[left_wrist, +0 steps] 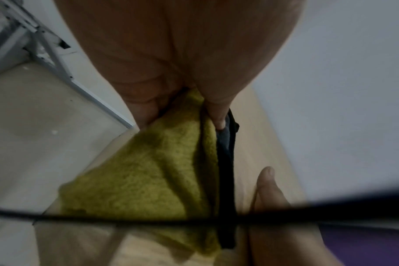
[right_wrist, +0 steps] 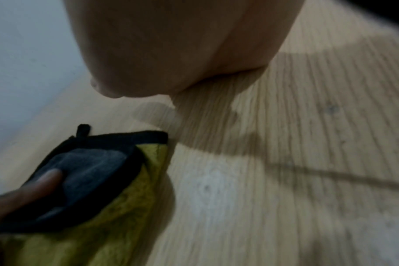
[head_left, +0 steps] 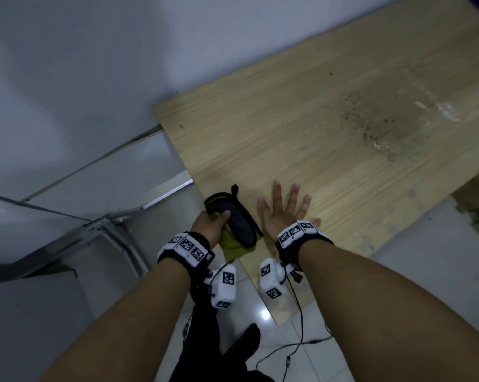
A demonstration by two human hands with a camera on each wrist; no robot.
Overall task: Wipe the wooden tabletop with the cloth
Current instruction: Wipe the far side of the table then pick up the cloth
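A folded cloth (head_left: 236, 224), yellow-green on one side and grey with black trim on the other, lies over the near left corner of the wooden tabletop (head_left: 315, 128). My left hand (head_left: 210, 224) grips it, thumb on the grey side. The left wrist view shows the yellow cloth (left_wrist: 153, 172) hanging below my palm, with the thumb (left_wrist: 219, 115) pressed on its fold. My right hand (head_left: 285, 208) lies flat on the wood beside the cloth, fingers spread, holding nothing. In the right wrist view the cloth (right_wrist: 89, 172) sits left of my palm (right_wrist: 171, 45).
A dark patch of crumbs and smears (head_left: 384, 125) marks the tabletop toward the far right. A metal frame (head_left: 100, 216) stands left of the table above a tiled floor (head_left: 263, 312). Cables (head_left: 299, 346) trail on the floor below my wrists.
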